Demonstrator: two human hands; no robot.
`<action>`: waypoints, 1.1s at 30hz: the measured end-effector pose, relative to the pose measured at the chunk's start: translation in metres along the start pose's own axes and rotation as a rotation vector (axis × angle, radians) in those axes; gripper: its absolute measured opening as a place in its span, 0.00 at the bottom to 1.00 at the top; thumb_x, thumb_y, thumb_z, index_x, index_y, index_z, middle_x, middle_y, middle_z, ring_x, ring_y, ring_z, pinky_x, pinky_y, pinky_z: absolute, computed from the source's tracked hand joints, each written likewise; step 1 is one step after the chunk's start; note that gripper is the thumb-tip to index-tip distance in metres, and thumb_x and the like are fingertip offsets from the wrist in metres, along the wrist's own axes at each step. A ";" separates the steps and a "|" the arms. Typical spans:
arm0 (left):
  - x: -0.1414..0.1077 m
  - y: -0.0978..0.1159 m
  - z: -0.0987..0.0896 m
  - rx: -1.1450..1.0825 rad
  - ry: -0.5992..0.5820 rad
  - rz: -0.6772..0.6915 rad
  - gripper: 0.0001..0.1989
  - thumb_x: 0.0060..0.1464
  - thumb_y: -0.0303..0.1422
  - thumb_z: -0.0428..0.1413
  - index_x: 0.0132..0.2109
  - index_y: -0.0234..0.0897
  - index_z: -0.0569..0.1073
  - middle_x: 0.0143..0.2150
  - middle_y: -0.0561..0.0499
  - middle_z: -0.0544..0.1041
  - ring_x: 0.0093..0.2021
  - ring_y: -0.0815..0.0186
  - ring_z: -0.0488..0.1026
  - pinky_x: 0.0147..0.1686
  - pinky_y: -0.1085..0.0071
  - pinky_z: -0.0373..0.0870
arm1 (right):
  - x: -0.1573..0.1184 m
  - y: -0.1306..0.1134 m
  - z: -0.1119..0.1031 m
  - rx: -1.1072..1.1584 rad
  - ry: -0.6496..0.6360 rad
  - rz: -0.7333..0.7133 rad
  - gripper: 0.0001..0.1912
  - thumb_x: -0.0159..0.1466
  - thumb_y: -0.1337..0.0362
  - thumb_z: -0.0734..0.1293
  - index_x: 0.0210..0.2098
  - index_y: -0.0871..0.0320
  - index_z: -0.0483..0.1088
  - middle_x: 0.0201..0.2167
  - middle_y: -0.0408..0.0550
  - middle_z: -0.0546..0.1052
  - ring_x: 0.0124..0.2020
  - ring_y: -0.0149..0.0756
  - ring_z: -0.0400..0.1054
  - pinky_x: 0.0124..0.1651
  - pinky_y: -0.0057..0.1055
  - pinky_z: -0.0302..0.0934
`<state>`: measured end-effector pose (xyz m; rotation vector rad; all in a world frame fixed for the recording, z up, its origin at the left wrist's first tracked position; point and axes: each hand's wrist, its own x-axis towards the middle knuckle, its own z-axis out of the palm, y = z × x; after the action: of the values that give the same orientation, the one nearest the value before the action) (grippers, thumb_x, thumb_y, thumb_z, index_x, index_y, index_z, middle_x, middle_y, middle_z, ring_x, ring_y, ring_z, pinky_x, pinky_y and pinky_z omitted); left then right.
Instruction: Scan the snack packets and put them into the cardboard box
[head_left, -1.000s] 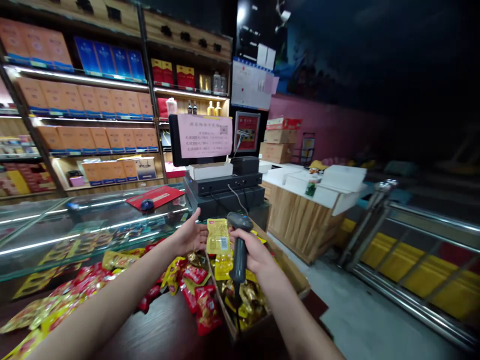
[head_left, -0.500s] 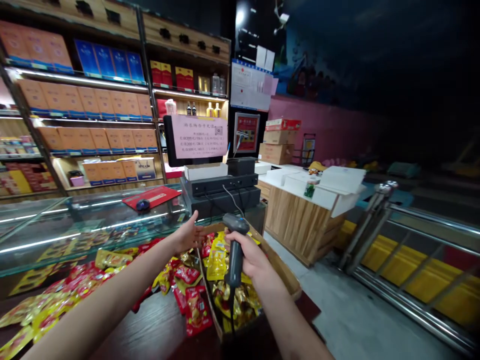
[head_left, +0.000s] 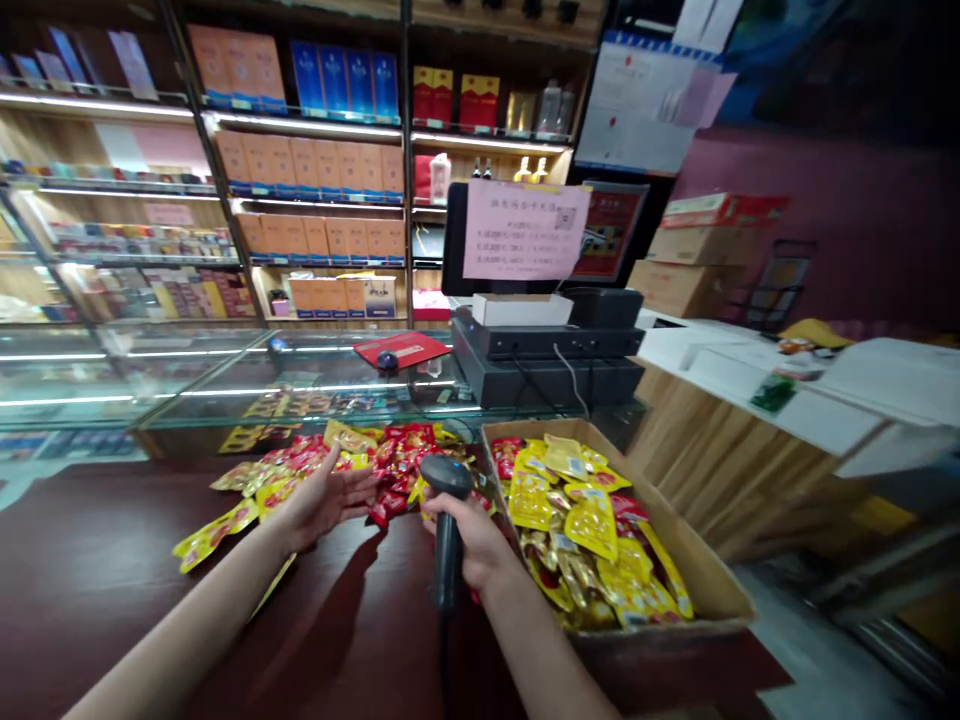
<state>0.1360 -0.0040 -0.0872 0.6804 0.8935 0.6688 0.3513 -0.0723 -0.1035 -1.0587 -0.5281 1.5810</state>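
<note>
- Your right hand (head_left: 478, 545) grips a scanner (head_left: 448, 545) over the counter (head_left: 322, 640).
- Your left hand (head_left: 321, 502), spread wide, hovers near packets (head_left: 409, 450) along the far edge.
- A packet-filled carton (head_left: 694, 540) occupies the right edge.

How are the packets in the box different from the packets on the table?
The boxed packets are mostly yellow and gold, while the table packets show much more red. The boxed packets sit inside cardboard walls; the table packets spread loosely across the brown tabletop. Both groups look shiny and overlap in heaps.
</note>
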 end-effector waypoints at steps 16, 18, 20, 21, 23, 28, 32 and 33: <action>0.028 -0.063 -0.013 -0.381 0.411 0.225 0.31 0.60 0.45 0.40 0.65 0.32 0.49 0.64 0.35 0.57 0.61 0.59 0.60 0.48 0.66 0.69 | 0.058 0.048 0.026 -0.055 0.134 0.093 0.06 0.43 0.69 0.70 0.21 0.61 0.69 0.15 0.38 0.69 0.19 0.26 0.63 0.26 0.25 0.59; 0.029 -0.062 -0.012 -0.361 0.417 0.235 0.30 0.61 0.44 0.41 0.65 0.32 0.50 0.64 0.35 0.56 0.61 0.58 0.59 0.48 0.65 0.70 | 0.065 0.049 0.021 -0.046 0.135 0.118 0.06 0.44 0.67 0.70 0.21 0.61 0.68 0.15 0.40 0.70 0.18 0.27 0.64 0.25 0.25 0.60; 0.027 -0.061 -0.012 -0.366 0.391 0.233 0.30 0.60 0.43 0.43 0.64 0.31 0.50 0.64 0.33 0.57 0.60 0.57 0.61 0.48 0.64 0.70 | 0.069 0.052 0.017 -0.043 0.133 0.141 0.06 0.44 0.67 0.69 0.21 0.61 0.68 0.17 0.42 0.71 0.19 0.28 0.66 0.24 0.25 0.60; 0.026 -0.061 -0.012 -0.373 0.368 0.224 0.30 0.60 0.42 0.45 0.64 0.30 0.50 0.63 0.32 0.57 0.59 0.56 0.62 0.48 0.63 0.70 | 0.069 0.053 0.015 -0.044 0.135 0.148 0.06 0.44 0.67 0.69 0.22 0.61 0.69 0.17 0.43 0.72 0.20 0.28 0.66 0.24 0.25 0.60; 0.022 -0.060 -0.013 -0.379 0.308 0.198 0.29 0.59 0.40 0.47 0.62 0.28 0.53 0.61 0.31 0.61 0.57 0.55 0.65 0.49 0.62 0.69 | 0.066 0.056 0.011 -0.054 0.151 0.152 0.07 0.44 0.66 0.69 0.23 0.62 0.70 0.18 0.44 0.73 0.20 0.29 0.67 0.24 0.25 0.60; 0.007 -0.063 -0.013 -0.396 0.159 0.083 0.21 0.56 0.34 0.52 0.54 0.27 0.61 0.50 0.32 0.71 0.49 0.55 0.73 0.51 0.61 0.68 | 0.045 0.058 0.001 0.028 0.085 0.061 0.08 0.43 0.67 0.71 0.23 0.61 0.69 0.19 0.41 0.73 0.23 0.29 0.68 0.30 0.26 0.64; 0.000 -0.071 -0.005 -0.402 0.083 -0.003 0.15 0.55 0.33 0.54 0.47 0.28 0.67 0.44 0.36 0.75 0.45 0.56 0.75 0.51 0.60 0.68 | 0.023 0.056 0.000 0.075 0.000 0.003 0.08 0.44 0.68 0.70 0.25 0.60 0.70 0.26 0.45 0.77 0.31 0.34 0.72 0.40 0.32 0.65; 0.000 -0.073 -0.002 -0.393 0.051 -0.006 0.14 0.55 0.33 0.55 0.46 0.28 0.68 0.43 0.37 0.76 0.44 0.56 0.75 0.51 0.59 0.68 | 0.019 0.056 0.001 0.055 -0.012 -0.011 0.08 0.45 0.68 0.70 0.26 0.61 0.71 0.28 0.47 0.78 0.34 0.36 0.73 0.42 0.33 0.65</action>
<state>0.1509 -0.0478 -0.1441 0.3103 0.7798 0.8312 0.3207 -0.0709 -0.1536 -1.0037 -0.4952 1.5847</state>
